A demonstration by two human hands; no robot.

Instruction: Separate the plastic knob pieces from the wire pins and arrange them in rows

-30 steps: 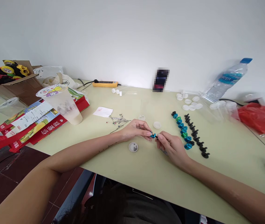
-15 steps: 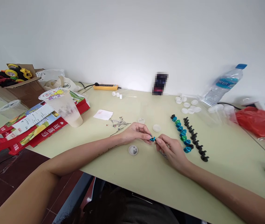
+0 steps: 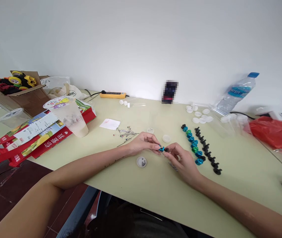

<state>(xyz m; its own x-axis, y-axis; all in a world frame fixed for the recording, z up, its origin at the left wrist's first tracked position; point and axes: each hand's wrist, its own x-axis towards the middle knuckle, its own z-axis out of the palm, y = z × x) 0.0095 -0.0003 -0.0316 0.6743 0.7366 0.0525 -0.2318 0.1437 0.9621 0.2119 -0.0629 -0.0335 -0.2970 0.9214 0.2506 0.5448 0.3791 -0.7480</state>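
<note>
Between finger and thumb, my left hand (image 3: 147, 142) pinches a small shiny blue part (image 3: 162, 149); a thin metal rod (image 3: 144, 140) also lies across its palm. My right hand (image 3: 180, 160) is closed on a small black piece (image 3: 166, 149) that meets the blue part's right side. Under the right hand lie several thin metal rods (image 3: 173, 166). A shallow white cap (image 3: 141, 162) with tiny metal balls sits just below the left hand. To the right run a row of blue and green parts (image 3: 194, 144) and a row of black parts (image 3: 206, 148).
Thin metal pins (image 3: 127, 133) and a white paper (image 3: 109, 124) lie left of centre. A plastic cup (image 3: 68, 117) stands by a red bag (image 3: 49, 140). White caps (image 3: 197, 114), a tilted water bottle (image 3: 238, 92) and a red plastic bag (image 3: 274, 134) are at right; a phone (image 3: 170, 92) leans on the wall.
The right fingers have shifted slightly around the black piece, and more of it shows now. The left hand keeps its pinch on the blue part. The view has tilted a little.
</note>
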